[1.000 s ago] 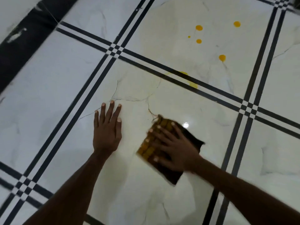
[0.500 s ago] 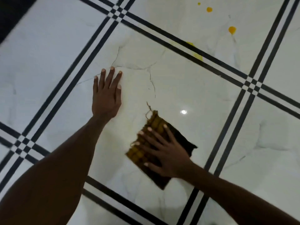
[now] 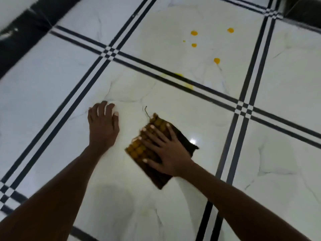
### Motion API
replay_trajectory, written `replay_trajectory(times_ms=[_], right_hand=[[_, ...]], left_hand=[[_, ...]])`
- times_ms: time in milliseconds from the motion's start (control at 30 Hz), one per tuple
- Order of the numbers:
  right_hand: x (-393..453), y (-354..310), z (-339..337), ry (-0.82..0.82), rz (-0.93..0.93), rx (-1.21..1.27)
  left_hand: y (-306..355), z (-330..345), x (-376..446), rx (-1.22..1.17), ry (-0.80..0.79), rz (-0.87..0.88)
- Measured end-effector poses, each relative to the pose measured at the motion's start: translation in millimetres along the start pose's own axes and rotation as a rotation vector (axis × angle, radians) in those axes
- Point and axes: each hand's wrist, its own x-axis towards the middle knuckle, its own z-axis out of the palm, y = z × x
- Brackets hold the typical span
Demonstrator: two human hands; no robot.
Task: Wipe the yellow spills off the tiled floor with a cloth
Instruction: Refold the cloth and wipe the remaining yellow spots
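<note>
My right hand (image 3: 165, 148) lies flat with spread fingers on a folded dark brown and yellow checked cloth (image 3: 139, 150), pressing it onto the white tiled floor (image 3: 173, 110). My left hand (image 3: 103, 126) rests on the tile to the left of the cloth, fingers bent at the tips. Several round yellow spills lie on the far tile, among them one drop (image 3: 194, 33), another drop (image 3: 230, 30) and a third drop (image 3: 216, 60). A smeared yellow patch (image 3: 184, 80) sits across the black grout lines ahead of the cloth.
Double black lines (image 3: 231, 101) divide the marble-look tiles into squares. A dark skirting band (image 3: 26, 30) runs along the far left edge. A dark object (image 3: 305, 11) shows at the top right corner. A bright light reflection (image 3: 192, 141) sits beside the cloth.
The view has tilted up, bringing more yellow drops into sight. My right hand has slid the cloth on the tile. My left hand's fingers have gone from straight to bent at the tips.
</note>
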Motion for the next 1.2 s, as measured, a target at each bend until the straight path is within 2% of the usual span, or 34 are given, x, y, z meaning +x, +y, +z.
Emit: replay_trajectory(times_ms=[133, 200, 300, 400, 467, 533, 600, 633, 667, 733, 800, 833, 900, 967, 1033, 1100, 1200], right_hand=[[-6, 112, -32, 0.065, 0.329, -0.032], [20, 152, -44, 0.098, 0.484, -0.019], [81, 185, -49, 0.183, 0.615, -0.029], [149, 193, -55, 0.167, 0.699, 0.049], [186, 170, -56, 0.164, 0.634, 0.068], [190, 134, -46, 0.117, 0.346, 0.022], [152, 119, -32, 0.026, 0.052, -0.033], [136, 131, -33, 0.0, -0.011, -0.045], [127, 150, -36, 0.021, 0.012, -0.058], [139, 195, -51, 0.122, 0.287, -0.049], [170, 221, -67, 0.133, 0.622, -0.003], [190, 220, -69, 0.123, 0.687, 0.017], [220, 193, -59, 0.085, 0.57, 0.011], [222, 153, -42, 0.047, 0.287, -0.062], [187, 123, -30, 0.021, 0.11, -0.079], [128, 114, -30, -0.019, 0.033, -0.107], [54, 142, -45, -0.111, -0.124, -0.121]], left_hand=[[52, 12, 38, -0.042, -0.06, 0.161], [68, 24, 45, -0.027, -0.046, 0.159], [75, 37, 51, -0.004, -0.008, 0.134], [78, 41, 52, -0.009, -0.006, 0.136], [79, 45, 59, -0.028, -0.012, 0.113], [76, 46, 59, -0.036, -0.018, 0.066], [75, 46, 56, -0.037, -0.023, 0.049], [75, 46, 56, -0.039, -0.032, 0.049], [77, 46, 54, -0.038, -0.036, 0.051], [78, 45, 55, -0.034, -0.026, 0.042], [82, 46, 57, -0.042, -0.024, 0.036], [83, 46, 59, -0.047, -0.022, 0.031], [79, 48, 63, -0.044, -0.029, 0.027], [72, 49, 66, -0.032, -0.027, 0.021], [66, 47, 65, -0.028, -0.038, 0.018], [68, 44, 61, -0.039, -0.048, 0.022], [72, 41, 62, -0.059, -0.042, 0.027]])
